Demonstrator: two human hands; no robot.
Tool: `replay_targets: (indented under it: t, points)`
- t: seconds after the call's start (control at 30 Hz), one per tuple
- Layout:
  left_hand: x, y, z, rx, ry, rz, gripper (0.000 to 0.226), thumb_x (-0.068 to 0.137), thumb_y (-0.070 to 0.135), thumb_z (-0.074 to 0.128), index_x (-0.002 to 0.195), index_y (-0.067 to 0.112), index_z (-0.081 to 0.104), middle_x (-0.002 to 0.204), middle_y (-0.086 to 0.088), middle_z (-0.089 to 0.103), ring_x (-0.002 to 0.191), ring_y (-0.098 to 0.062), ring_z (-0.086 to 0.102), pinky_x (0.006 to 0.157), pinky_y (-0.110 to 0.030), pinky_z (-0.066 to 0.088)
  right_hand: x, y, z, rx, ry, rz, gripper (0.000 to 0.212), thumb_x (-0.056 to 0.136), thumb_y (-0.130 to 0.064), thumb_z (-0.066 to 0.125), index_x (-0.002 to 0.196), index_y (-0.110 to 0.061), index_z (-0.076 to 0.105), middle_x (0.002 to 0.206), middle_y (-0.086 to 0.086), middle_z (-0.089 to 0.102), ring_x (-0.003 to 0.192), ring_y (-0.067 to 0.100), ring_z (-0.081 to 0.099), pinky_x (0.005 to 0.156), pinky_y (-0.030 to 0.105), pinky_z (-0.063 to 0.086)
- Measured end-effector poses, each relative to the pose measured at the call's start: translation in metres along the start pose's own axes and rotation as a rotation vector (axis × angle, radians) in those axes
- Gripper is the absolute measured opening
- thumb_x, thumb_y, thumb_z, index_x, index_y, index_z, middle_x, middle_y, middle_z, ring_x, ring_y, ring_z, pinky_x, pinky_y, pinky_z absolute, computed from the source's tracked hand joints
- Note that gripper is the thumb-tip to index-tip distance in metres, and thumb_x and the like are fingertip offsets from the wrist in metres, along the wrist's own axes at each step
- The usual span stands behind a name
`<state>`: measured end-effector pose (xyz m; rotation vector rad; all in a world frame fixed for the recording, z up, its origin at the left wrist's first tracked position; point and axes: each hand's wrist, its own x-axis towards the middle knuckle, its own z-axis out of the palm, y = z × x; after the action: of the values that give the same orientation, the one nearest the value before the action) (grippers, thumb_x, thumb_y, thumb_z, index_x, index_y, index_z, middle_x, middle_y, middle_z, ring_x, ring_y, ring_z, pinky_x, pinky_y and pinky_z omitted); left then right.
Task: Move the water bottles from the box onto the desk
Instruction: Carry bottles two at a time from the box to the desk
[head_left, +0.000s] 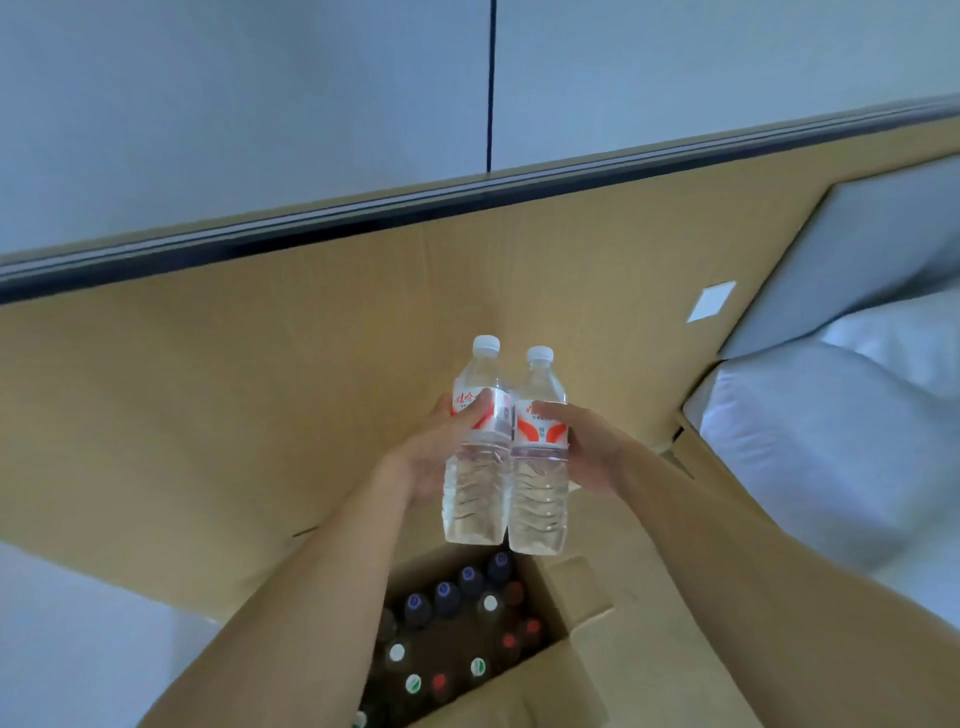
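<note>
Two clear water bottles with white caps and red-and-white labels are held upright side by side above the open cardboard box (582, 618). My left hand (431, 457) grips the left bottle (475, 488) at its label. My right hand (592, 447) grips the right bottle (540, 499) the same way. The two bottles touch each other. Inside the box stand several more bottles (447, 634) with blue, white, red and green caps, seen from above. Behind the bottles a light wooden panel (260, 395) with a dark top edge fills the middle of the view.
A bed with a white sheet (831, 447) and a grey headboard (872, 249) lies to the right. A small white square (711, 301) sits on the wooden panel. A pale wall (260, 104) with a dark vertical line rises behind. Pale floor shows at lower left.
</note>
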<state>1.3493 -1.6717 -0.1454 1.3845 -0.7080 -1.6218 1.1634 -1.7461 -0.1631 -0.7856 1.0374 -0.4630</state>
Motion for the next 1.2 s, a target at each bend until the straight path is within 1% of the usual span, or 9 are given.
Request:
replay_targets:
  t: [0.13,0.33,0.47,0.57,0.73,0.8,0.97,1.1,1.2]
  points:
    - [-0.003,0.005,0.025,-0.019,-0.099,-0.044,0.046,0.100,0.029,0.057,0.139,0.010,0.044,0.121,-0.025,0.065,0.096,-0.037,0.069,0.092,-0.053,0.056,-0.035,0.003,-0.018,0.001,0.135,-0.031,0.041,0.083,-0.036,0.070,0.118,-0.014,0.067,0.111,0.012,0.072,0.100,0.030,0.067,0.097,0.046,0.051]
    - [0.001,0.001,0.066,0.091,-0.292,-0.040,0.041,0.096,0.012,0.060,0.135,0.011,0.046,0.117,-0.025,0.066,0.085,-0.031,0.071,0.067,-0.042,0.060,-0.105,0.014,-0.045,0.153,0.275,-0.080,0.040,0.086,-0.027,0.065,0.121,-0.007,0.065,0.120,0.018,0.069,0.106,0.034,0.067,0.099,0.050,0.050]
    - [-0.001,-0.009,0.112,0.129,-0.472,-0.058,0.046,0.090,0.012,0.070,0.128,0.020,0.047,0.103,-0.017,0.073,0.085,-0.034,0.072,0.080,-0.060,0.057,-0.161,0.027,-0.067,0.228,0.378,-0.129,0.042,0.089,-0.015,0.056,0.129,-0.001,0.056,0.121,0.023,0.064,0.103,0.036,0.064,0.095,0.046,0.051]
    - [-0.008,-0.020,0.155,0.163,-0.576,-0.055,0.047,0.089,0.021,0.073,0.131,0.013,0.053,0.109,-0.015,0.074,0.095,-0.034,0.073,0.072,-0.045,0.059,-0.206,0.042,-0.085,0.259,0.479,-0.170,0.041,0.090,-0.008,0.051,0.130,0.001,0.052,0.115,0.022,0.057,0.100,0.035,0.058,0.102,0.051,0.044]
    - [-0.031,-0.043,0.236,0.231,-0.811,-0.109,0.045,0.091,0.031,0.072,0.130,0.011,0.063,0.127,-0.018,0.067,0.115,-0.038,0.065,0.102,-0.052,0.051,-0.287,0.076,-0.117,0.387,0.632,-0.284,0.047,0.094,-0.007,0.054,0.138,0.008,0.048,0.134,0.030,0.054,0.114,0.038,0.055,0.112,0.054,0.038]
    - [-0.046,-0.054,0.272,0.256,-0.886,-0.132,0.048,0.093,0.028,0.070,0.133,0.005,0.060,0.126,-0.020,0.066,0.110,-0.040,0.066,0.103,-0.055,0.049,-0.322,0.093,-0.129,0.410,0.710,-0.320,0.048,0.090,-0.011,0.062,0.133,0.006,0.054,0.128,0.027,0.059,0.108,0.035,0.059,0.108,0.051,0.044]
    - [-0.100,-0.095,0.364,0.305,-1.010,-0.226,0.048,0.094,0.023,0.068,0.136,0.005,0.055,0.111,-0.018,0.071,0.092,-0.034,0.072,0.079,-0.046,0.059,-0.417,0.151,-0.155,0.513,0.832,-0.392,0.031,0.092,-0.027,0.064,0.117,-0.008,0.065,0.098,0.011,0.069,0.083,0.024,0.069,0.083,0.036,0.057]
    - [-0.157,-0.145,0.432,0.407,-1.150,-0.309,0.048,0.096,0.030,0.064,0.136,0.003,0.057,0.132,-0.025,0.062,0.124,-0.045,0.058,0.110,-0.059,0.041,-0.496,0.203,-0.168,0.576,0.908,-0.470,0.035,0.097,-0.027,0.059,0.124,-0.005,0.063,0.104,0.012,0.070,0.084,0.024,0.071,0.072,0.034,0.060]
    - [-0.208,-0.185,0.477,0.442,-1.267,-0.391,0.044,0.098,0.029,0.061,0.133,0.001,0.060,0.129,-0.026,0.064,0.120,-0.044,0.061,0.105,-0.055,0.047,-0.557,0.248,-0.175,0.602,0.989,-0.471,0.043,0.099,-0.032,0.057,0.131,-0.005,0.060,0.119,0.016,0.066,0.097,0.030,0.068,0.083,0.040,0.057]
